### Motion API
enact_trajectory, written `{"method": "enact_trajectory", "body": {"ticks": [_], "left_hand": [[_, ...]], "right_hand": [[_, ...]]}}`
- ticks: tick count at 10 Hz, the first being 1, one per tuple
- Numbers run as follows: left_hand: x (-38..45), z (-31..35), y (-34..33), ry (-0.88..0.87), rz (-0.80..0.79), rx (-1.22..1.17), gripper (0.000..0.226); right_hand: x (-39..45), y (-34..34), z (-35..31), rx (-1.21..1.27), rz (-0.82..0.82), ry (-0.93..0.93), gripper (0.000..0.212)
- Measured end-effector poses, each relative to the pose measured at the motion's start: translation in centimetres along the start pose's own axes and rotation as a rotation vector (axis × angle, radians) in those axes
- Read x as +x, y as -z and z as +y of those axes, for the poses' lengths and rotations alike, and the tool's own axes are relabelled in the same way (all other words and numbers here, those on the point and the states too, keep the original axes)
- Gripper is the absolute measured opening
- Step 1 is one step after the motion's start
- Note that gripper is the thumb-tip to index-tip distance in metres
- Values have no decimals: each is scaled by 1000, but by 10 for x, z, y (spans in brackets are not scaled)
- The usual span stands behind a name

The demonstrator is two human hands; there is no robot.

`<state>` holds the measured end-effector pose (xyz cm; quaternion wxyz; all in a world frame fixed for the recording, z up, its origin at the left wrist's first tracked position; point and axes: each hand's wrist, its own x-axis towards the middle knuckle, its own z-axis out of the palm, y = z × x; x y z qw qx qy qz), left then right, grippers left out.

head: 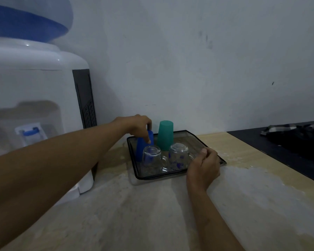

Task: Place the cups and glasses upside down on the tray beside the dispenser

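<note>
Fingers of the right hand (pixel 204 164), low and right of centre, pinch the near right rim of the black mesh tray (pixel 179 173), steadying it. Just beyond stand two clear glass mugs (pixel 151 156) upside down at the tray's front. Behind them, the left hand (pixel 137 125) closes from above on the tilted blue plastic cup (pixel 141 147), mouth down, probably not fully seated. Lower it straight, clear of the inverted teal plastic cup (pixel 165 135) beside it. White water dispenser (pixel 34 91) fills the frame's left.
</note>
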<state>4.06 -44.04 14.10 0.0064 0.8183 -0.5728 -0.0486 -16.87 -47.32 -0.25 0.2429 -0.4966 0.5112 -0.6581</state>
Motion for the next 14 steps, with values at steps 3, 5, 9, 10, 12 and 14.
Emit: {"method": "enact_trajectory", "body": {"ticks": [3,5,9,10,12,14], "left_hand": [[36,31,7,-42,128,-127,109],[58,51,-8,-62,53,-80,89],[45,54,-5,-174,84,-50,68],[38,57,-7,-198,66,-48,74],[28,60,-7,-208,51,-48,65],[14,53,-9,-244,196,-228,84]], "right_hand": [[-2,-1,-4,18,3,9,33],[1,-3,-3,26,9,6,31],[1,-5,-3,4,24,-5,32],[0,-5,-4,-2,26,-2,31],[0,-4,-3,-23,19,5,22],[1,-5,-2,-48,21,3,30]]}}
